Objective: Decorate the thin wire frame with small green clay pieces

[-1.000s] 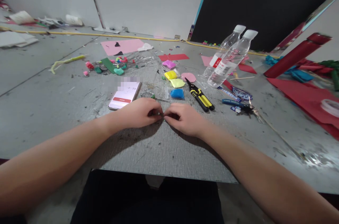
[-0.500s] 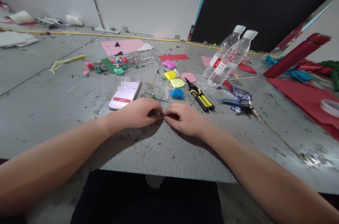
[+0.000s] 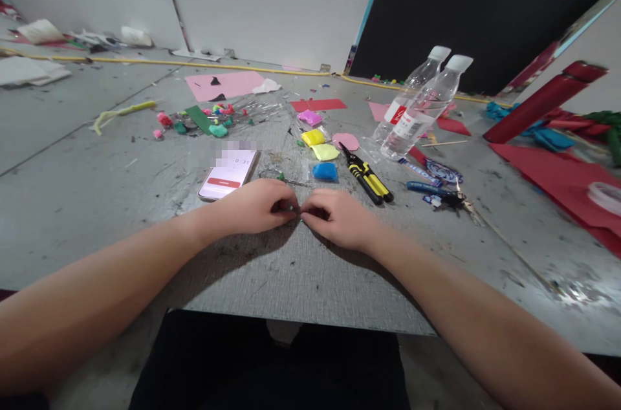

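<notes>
My left hand (image 3: 264, 205) and my right hand (image 3: 338, 219) meet low over the table, fingertips almost touching. Both are closed in a pinch. Whatever small thing lies between their fingers is too tiny and hidden to name. Just beyond them is a thin wire loop (image 3: 266, 173) with a green bit (image 3: 281, 177) on it; I cannot tell whether it joins what the fingers hold. A packet of blue clay (image 3: 325, 171) lies past my right hand, and pliers with black and yellow handles (image 3: 366, 176) rest to its right. Beside my left hand is a phone (image 3: 228, 176) with a lit screen.
Yellow clay packets (image 3: 313, 138) and a purple one (image 3: 309, 117) lie farther back. Two water bottles (image 3: 422, 109) stand right of centre. A red flask (image 3: 543, 103) leans at far right near red paper (image 3: 557, 187). Blue-handled pliers (image 3: 429, 188) lie nearer.
The number on the phone screen has gone from 30 to 31. Both hands keep the same place and pinch, with no clear movement.
</notes>
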`<state>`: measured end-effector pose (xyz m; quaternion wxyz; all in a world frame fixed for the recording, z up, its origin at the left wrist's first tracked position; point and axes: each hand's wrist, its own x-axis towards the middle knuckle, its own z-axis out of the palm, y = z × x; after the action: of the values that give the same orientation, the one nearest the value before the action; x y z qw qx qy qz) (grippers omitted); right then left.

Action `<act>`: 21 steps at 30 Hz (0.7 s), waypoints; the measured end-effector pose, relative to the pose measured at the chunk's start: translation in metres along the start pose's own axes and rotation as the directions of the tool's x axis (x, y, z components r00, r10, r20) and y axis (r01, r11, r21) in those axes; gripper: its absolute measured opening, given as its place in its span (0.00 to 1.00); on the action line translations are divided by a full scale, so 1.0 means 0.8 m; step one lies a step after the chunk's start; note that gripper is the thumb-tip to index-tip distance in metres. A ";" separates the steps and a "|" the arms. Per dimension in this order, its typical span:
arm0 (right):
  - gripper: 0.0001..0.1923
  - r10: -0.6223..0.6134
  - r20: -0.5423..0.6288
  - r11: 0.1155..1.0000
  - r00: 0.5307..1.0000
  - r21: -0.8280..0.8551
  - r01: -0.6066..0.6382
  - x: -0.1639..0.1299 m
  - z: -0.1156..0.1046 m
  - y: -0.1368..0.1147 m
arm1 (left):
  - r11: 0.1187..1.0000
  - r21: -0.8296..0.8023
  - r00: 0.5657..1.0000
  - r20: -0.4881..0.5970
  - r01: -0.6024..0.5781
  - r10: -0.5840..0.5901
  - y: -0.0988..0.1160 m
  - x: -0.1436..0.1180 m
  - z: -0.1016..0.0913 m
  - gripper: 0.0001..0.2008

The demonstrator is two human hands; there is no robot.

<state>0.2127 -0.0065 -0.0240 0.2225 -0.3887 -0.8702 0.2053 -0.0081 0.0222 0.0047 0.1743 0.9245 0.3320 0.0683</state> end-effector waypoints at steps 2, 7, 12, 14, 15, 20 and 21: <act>0.04 0.001 0.001 1.000 1.000 -0.001 -0.001 0.000 0.000 0.000 | 1.000 0.002 1.000 0.002 0.004 -0.004 0.001 0.000 0.000 0.07; 0.04 0.006 0.000 1.000 1.000 0.003 -0.006 0.000 -0.001 -0.001 | 1.000 -0.002 1.000 0.008 0.005 -0.005 0.000 0.000 -0.001 0.08; 0.05 0.007 -0.001 1.000 1.000 -0.004 -0.007 0.000 0.001 -0.001 | 1.000 -0.001 1.000 -0.003 -0.004 0.004 -0.003 0.000 0.000 0.08; 0.04 0.007 -0.004 1.000 1.000 -0.004 -0.007 0.000 0.001 -0.001 | 1.000 0.001 1.000 -0.001 -0.006 0.006 -0.003 0.000 0.000 0.08; 0.04 0.005 -0.005 1.000 1.000 -0.002 -0.005 0.000 0.001 -0.001 | 1.000 0.001 1.000 0.000 -0.005 0.005 -0.003 0.000 0.000 0.08; 0.04 -0.005 -0.004 1.000 1.000 -0.001 0.005 0.000 0.001 0.000 | 1.000 -0.001 1.000 0.000 0.003 -0.003 -0.001 0.000 -0.001 0.08; 0.04 -0.004 -0.004 1.000 1.000 -0.002 0.004 0.000 0.002 0.000 | 1.000 -0.001 1.000 -0.002 0.005 -0.005 -0.001 0.000 -0.001 0.07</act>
<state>0.2120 -0.0070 -0.0249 0.2241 -0.3877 -0.8707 0.2031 -0.0087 0.0228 0.0054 0.1747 0.9235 0.3345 0.0688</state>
